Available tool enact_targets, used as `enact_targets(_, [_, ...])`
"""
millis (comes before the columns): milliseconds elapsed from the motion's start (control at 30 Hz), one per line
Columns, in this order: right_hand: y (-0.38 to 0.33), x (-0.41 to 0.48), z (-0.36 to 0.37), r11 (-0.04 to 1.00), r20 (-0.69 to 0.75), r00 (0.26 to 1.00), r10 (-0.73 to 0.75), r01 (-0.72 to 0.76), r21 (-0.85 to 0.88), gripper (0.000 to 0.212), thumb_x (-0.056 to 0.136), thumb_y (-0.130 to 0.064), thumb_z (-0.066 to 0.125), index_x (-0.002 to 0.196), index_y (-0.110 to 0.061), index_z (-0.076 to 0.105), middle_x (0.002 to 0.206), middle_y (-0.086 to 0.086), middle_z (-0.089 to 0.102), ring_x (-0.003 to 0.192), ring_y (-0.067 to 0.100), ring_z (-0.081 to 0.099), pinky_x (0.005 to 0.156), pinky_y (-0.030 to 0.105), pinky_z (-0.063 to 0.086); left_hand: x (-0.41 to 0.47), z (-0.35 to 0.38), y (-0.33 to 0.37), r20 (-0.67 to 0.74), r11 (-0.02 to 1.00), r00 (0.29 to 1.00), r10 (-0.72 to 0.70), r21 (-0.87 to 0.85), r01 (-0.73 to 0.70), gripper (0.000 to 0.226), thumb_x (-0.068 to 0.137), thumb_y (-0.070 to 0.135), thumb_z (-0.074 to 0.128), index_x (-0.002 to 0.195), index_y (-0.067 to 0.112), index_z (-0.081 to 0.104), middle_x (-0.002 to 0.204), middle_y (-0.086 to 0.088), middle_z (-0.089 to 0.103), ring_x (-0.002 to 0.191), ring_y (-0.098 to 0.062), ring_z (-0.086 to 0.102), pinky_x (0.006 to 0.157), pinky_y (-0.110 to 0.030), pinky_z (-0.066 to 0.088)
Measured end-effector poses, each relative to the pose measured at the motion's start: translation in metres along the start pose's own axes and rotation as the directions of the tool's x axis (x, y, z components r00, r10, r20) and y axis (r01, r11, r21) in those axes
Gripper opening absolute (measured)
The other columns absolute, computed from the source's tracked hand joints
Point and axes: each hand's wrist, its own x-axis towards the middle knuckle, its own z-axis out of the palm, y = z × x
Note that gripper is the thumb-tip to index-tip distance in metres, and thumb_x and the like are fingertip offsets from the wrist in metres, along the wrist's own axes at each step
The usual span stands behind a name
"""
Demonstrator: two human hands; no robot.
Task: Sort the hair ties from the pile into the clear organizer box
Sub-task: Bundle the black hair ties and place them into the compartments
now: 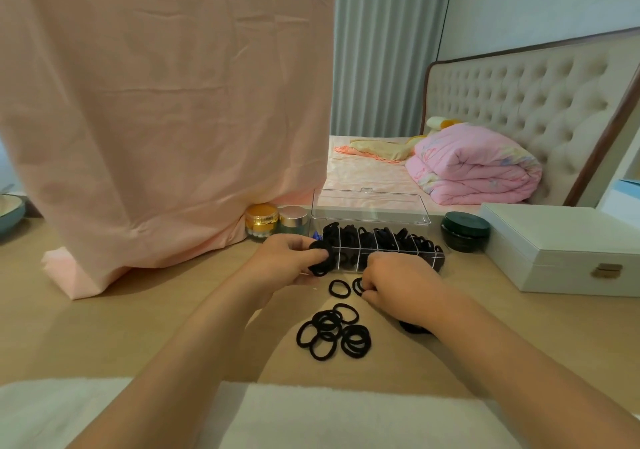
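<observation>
Left grip [291, 258]: fingers curled round a bundle of ties [320, 258], held up just off the near-left corner of the organizer box
Right grip [398, 284]: knuckles up, fingers curled down onto a single tie [357, 286] that lies on the bench [104, 310]; the fingertips are hidden, so I cannot tell whether the tie is pinched or only touched
Organizer box [381, 246]: just beyond both grips; the right grip overlaps its front wall in view, contact unclear; every compartment that shows is dark with black ties, several heaped up to the dividers
Lid [370, 206]: clear, standing open behind the box, on the far side from the grips
Loose tie [338, 289]: flat on the bench between the two grips, apart from the others
Pile [332, 334]: on the person's side of both grips, under the gap between them; a small cluster of overlapping black rings
Dark shape [412, 327]: tucked under the right wrist, perhaps more ties, too hidden to say
Done so far: judging by the full compartments, most of the sorting looks finished
Remaining: the bundle in the left grip, the single tie, the loose tie, the pile and whatever sits under the wrist
Likely snag: the box looks close to full, so the last ties may need pressing in
</observation>
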Motion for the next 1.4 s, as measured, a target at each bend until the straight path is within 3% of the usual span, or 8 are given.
enact_targets(167, [0.005, -0.009, -0.006, 0.961, 0.023, 0.999, -0.022, 0.015, 0.275, 0.026, 0.101, -0.036, 0.054, 0.085, -0.019, 0.065, 0.091, 0.0, 0.061, 0.073, 0.011, 0.059, 0.071, 0.027, 0.055, 0.0, 0.006, -0.004, -0.028, 1.0, 1.0, 0.006, 0.01, -0.006, 0.012, 0.09, 0.013, 0.072, 0.102, 0.014, 0.071, 0.101, -0.007, 0.075, 0.092, -0.019, 0.073, 0.082, -0.036, 0.062])
enact_targets(267, [0.007, -0.02, -0.025, 0.616, 0.073, 0.997, -0.037, -0.035, 0.787, 0.026, 0.104, -0.029, 0.052, 0.09, -0.011, 0.063, 0.069, -0.001, 0.059, 0.054, 0.009, 0.049, 0.057, 0.021, 0.045, 0.0, 0.013, -0.006, -0.044, 0.999, 0.999, 0.033, 0.03, -0.031, 0.013, 0.089, 0.012, 0.073, 0.102, 0.016, 0.071, 0.101, -0.006, 0.074, 0.093, -0.019, 0.073, 0.083, -0.038, 0.062])
enact_targets(367, [0.0, -0.027, -0.037, 0.245, 0.091, 0.987, -0.135, -0.056, 0.968, 0.025, 0.107, -0.023, 0.046, 0.094, -0.01, 0.063, 0.061, 0.006, 0.053, 0.046, 0.012, 0.041, 0.047, 0.022, 0.036, -0.003, 0.023, -0.005, 0.016, 0.998, 0.999, 0.03, 0.047, -0.031, 0.021, 0.085, 0.015, 0.077, 0.105, 0.014, 0.072, 0.099, -0.007, 0.076, 0.091, -0.02, 0.074, 0.083, -0.038, 0.062])
enact_targets(667, [-0.009, -0.025, -0.019, 0.389, 0.085, 0.974, 0.209, -0.162, 0.907, 0.031, 0.102, -0.029, 0.055, 0.091, -0.003, 0.068, 0.056, 0.008, 0.054, 0.044, 0.015, 0.043, 0.05, 0.028, 0.041, -0.013, 0.028, 0.001, 0.346, 0.958, 0.938, -0.027, -0.259, 0.123, 0.027, 0.095, 0.015, 0.063, 0.118, 0.003, 0.068, 0.105, -0.014, 0.073, 0.093, -0.018, 0.071, 0.089, -0.034, 0.058])
enact_targets(867, [-0.01, -0.022, -0.014, 0.365, 0.09, 0.957, 0.275, -0.191, 0.911, 0.033, 0.101, -0.029, 0.057, 0.097, 0.002, 0.068, 0.06, 0.009, 0.057, 0.042, 0.012, 0.045, 0.046, 0.023, 0.041, -0.015, 0.032, -0.003, 0.278, 0.98, 0.961, 0.007, -0.192, 0.048, 0.029, 0.091, 0.019, 0.07, 0.118, 0.009, 0.071, 0.112, -0.011, 0.075, 0.105, -0.025, 0.072, 0.093, -0.037, 0.057])
enact_targets(1067, [0.0, -0.024, -0.021, 0.263, 0.101, 0.941, 0.324, -0.192, 0.945, 0.02, 0.092, -0.034, 0.072, 0.097, -0.015, 0.073, 0.065, 0.005, 0.067, 0.041, 0.01, 0.051, 0.045, 0.022, 0.045, -0.011, 0.03, -0.001, 0.23, 0.965, 0.973, -0.022, -0.248, 0.08, 0.026, 0.09, 0.009, 0.069, 0.116, 0.008, 0.073, 0.119, -0.015, 0.072, 0.102, -0.023, 0.07, 0.086, -0.031, 0.058])
enact_targets(1200, [0.009, -0.024, -0.024, 0.048, 0.108, 0.965, 0.239, -0.123, 0.991, 0.032, 0.092, -0.025, 0.073, 0.122, -0.017, 0.069, 0.103, 0.006, 0.076, 0.08, 0.014, 0.075, 0.06, 0.028, 0.059, -0.008, 0.029, 0.008, 0.288, 0.956, 0.958, -0.01, -0.279, 0.094, 0.03, 0.09, 0.013, 0.07, 0.119, 0.011, 0.072, 0.12, -0.018, 0.071, 0.109, -0.028, 0.067, 0.085, -0.029, 0.057])
enact_targets(1400, [0.022, -0.022, -0.03, -0.06, 0.113, 0.956, 0.27, -0.1, 0.993, 0.022, 0.086, -0.024, 0.079, 0.107, -0.019, 0.077, 0.101, 0.002, 0.079, 0.095, 0.018, 0.076, 0.076, 0.034, 0.064, 0.009, 0.041, 0.036, 0.107, 0.994, 0.989, 0.107, 0.026, -0.11, 0.024, 0.083, 0.017, 0.081, 0.104, 0.013, 0.072, 0.085, -0.002, 0.074, 0.077, -0.015, 0.072, 0.076, -0.028, 0.061])
